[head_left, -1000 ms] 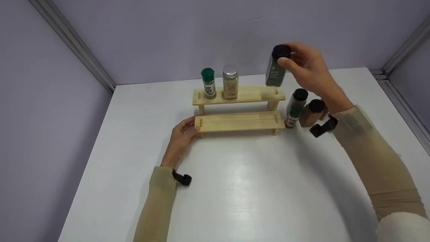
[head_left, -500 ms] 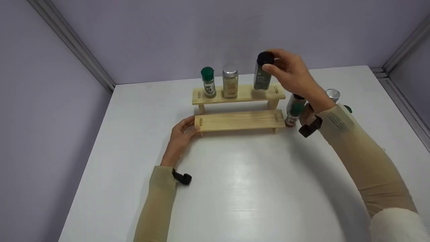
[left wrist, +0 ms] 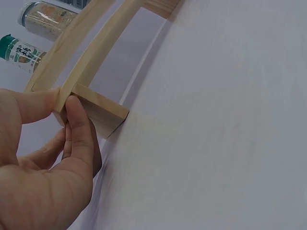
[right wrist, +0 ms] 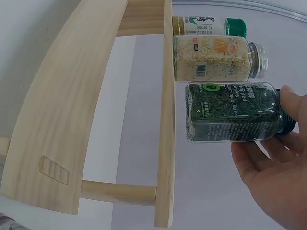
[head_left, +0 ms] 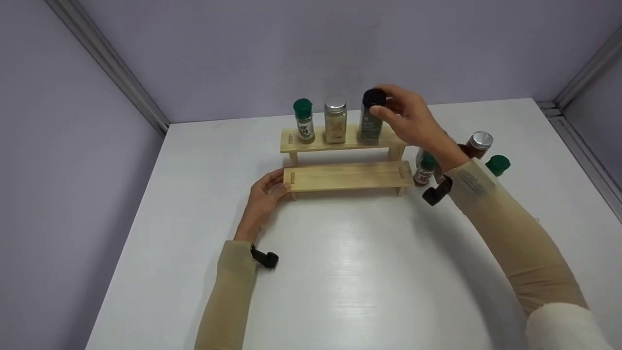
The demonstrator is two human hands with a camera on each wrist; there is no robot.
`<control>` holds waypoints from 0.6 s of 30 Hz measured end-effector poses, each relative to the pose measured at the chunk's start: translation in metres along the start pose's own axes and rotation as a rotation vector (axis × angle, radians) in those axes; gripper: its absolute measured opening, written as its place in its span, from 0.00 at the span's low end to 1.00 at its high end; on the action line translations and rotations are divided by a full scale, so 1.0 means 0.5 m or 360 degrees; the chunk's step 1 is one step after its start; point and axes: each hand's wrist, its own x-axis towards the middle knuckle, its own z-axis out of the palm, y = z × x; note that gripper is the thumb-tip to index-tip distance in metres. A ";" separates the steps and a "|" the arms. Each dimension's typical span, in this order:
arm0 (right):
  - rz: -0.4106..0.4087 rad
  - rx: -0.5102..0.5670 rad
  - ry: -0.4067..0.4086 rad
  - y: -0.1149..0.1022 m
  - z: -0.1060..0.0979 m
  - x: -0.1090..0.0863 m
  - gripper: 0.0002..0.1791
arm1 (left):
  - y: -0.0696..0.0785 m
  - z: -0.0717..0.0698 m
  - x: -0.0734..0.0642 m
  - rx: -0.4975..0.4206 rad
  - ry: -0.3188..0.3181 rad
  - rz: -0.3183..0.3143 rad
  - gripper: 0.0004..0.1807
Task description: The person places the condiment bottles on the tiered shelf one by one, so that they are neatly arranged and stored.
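Observation:
My right hand (head_left: 408, 116) grips a glass jar of chopped parsley (right wrist: 230, 112) by its black cap. The jar is upright over the right half of the wooden rack's upper shelf (head_left: 316, 146), a narrow gap under its base in the right wrist view. Beside it on that shelf stand a silver-capped jar of pale granules (head_left: 335, 121) and a small green-capped spice bottle (head_left: 304, 121). With thumb and fingers my left hand (head_left: 262, 199) pinches the left end of the lower shelf (head_left: 347, 177), as the left wrist view (left wrist: 48, 187) of that hand shows.
To the right of the rack stand more spice bottles: a small green-capped one (head_left: 424, 170), a silver-capped one (head_left: 480, 143) and another green cap (head_left: 498, 165). My right forearm (head_left: 505, 228) partly hides this group. A wall (head_left: 243, 58) rises behind the white table (head_left: 311, 272).
My right hand has carried the parsley jar left and down, from above the shelf's right end to close over it beside the silver-capped jar. The left hand keeps its place.

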 end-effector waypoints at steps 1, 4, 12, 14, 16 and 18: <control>-0.0005 0.0000 -0.0005 0.002 0.002 0.001 0.26 | 0.001 0.000 0.000 -0.0005 0.0001 0.0001 0.29; -0.0017 -0.0005 -0.0013 0.006 0.005 0.000 0.26 | 0.001 0.001 0.000 -0.0004 -0.0005 0.0001 0.30; -0.0013 0.0003 -0.0025 0.007 0.008 0.003 0.28 | -0.002 0.003 0.001 -0.0022 0.0001 0.0012 0.29; -0.0020 -0.0009 -0.0033 0.007 0.008 0.005 0.29 | -0.001 0.002 0.001 -0.0041 0.0008 0.0006 0.29; -0.0010 -0.0012 -0.0041 0.007 0.009 0.006 0.29 | 0.000 0.001 0.001 -0.0041 0.0015 0.0000 0.29; 0.0003 -0.0009 -0.0053 0.007 0.010 0.007 0.29 | 0.000 0.000 0.002 -0.0045 0.0025 -0.0007 0.28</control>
